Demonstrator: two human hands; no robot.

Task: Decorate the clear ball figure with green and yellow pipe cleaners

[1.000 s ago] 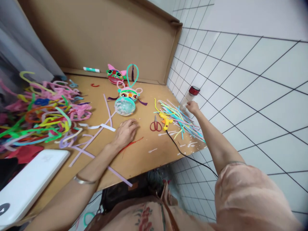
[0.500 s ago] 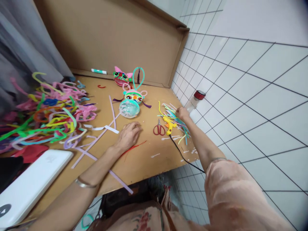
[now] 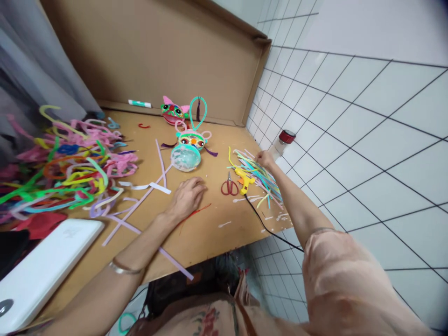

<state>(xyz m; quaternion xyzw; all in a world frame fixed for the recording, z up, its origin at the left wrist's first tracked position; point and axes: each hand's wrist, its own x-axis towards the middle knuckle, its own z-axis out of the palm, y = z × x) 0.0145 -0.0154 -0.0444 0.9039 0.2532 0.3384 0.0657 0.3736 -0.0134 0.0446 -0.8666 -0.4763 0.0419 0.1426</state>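
R hand (image 3: 265, 159) bunched at thin pastel strips (image 3: 263, 178), L hand (image 3: 188, 196) loosely curled; can't tell if either grips. Best lift strips gently, w/o snagging yellow plastic glue gun (image 3: 244, 181).

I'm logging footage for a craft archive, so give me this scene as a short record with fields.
Left hand: on the table, fingers loosely curled
Right hand: at the bundle of pastel strips; grip unclear
Tools: red-handled scissors beside yellow glue gun
Ornaments: figure with teal loop; pink-eared one behind
Container: red-lidded jar near the tiled wall
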